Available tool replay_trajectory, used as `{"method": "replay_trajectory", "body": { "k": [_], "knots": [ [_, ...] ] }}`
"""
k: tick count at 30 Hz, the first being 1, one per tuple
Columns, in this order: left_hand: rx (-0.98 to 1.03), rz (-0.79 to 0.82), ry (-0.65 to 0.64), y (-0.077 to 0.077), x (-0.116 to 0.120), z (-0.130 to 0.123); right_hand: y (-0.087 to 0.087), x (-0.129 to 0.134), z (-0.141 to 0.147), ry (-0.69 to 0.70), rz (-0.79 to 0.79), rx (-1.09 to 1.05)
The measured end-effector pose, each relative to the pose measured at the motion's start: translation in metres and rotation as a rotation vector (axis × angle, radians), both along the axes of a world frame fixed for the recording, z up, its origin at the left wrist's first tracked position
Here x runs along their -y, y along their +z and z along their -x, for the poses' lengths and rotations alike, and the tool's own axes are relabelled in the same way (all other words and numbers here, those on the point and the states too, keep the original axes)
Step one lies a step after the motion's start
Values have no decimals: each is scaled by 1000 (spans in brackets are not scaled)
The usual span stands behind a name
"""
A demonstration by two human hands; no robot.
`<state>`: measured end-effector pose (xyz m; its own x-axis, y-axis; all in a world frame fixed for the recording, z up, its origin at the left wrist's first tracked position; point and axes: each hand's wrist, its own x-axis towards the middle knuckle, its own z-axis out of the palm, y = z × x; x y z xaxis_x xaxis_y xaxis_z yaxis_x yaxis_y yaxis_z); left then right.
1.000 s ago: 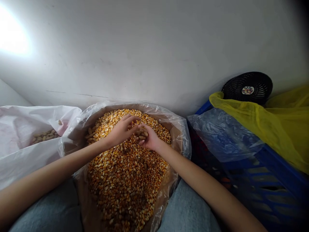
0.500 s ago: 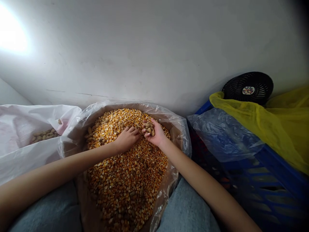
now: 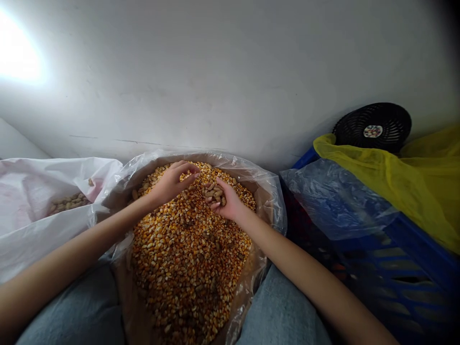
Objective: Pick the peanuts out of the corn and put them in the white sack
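A clear plastic bag [image 3: 273, 203] in front of me is full of yellow-orange corn kernels [image 3: 183, 258], with some unshelled peanuts mixed in. My right hand [image 3: 230, 203] is cupped palm up over the corn, its fingers curled around a small pile of unshelled peanuts [image 3: 214, 193]. To its left, my left hand [image 3: 173, 182] hovers above the far part of the corn. Its thumb and fingers are apart, pointing toward the right hand, and nothing shows between them.
On the left stands a white sack [image 3: 28, 187] with unshelled peanuts [image 3: 68, 203] inside. A blue plastic crate [image 3: 413, 239] is at the right, draped with clear plastic [image 3: 338, 201] and yellow mesh [image 3: 384, 165]. Behind it a black fan [image 3: 373, 125] leans against the wall [image 3: 215, 72].
My left hand has lifted off the corn and moved left and away from me, its fingers opening. My right hand has shifted slightly left, still cupping the peanuts.
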<state>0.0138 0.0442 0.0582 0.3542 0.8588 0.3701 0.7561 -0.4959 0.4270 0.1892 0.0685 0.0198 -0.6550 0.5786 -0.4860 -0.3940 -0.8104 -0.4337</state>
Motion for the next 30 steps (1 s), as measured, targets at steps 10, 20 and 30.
{"method": "replay_trajectory", "body": {
  "k": [10,20,30],
  "knots": [
    [-544,18,-140,-23,-5,27,3,0,-4,-74,20,-74],
    [60,70,-103,3,5,-18,-3,4,6,0,47,38],
    [-164,63,129,-12,-11,43,2,5,5,-2,-15,-63]
  ]
}}
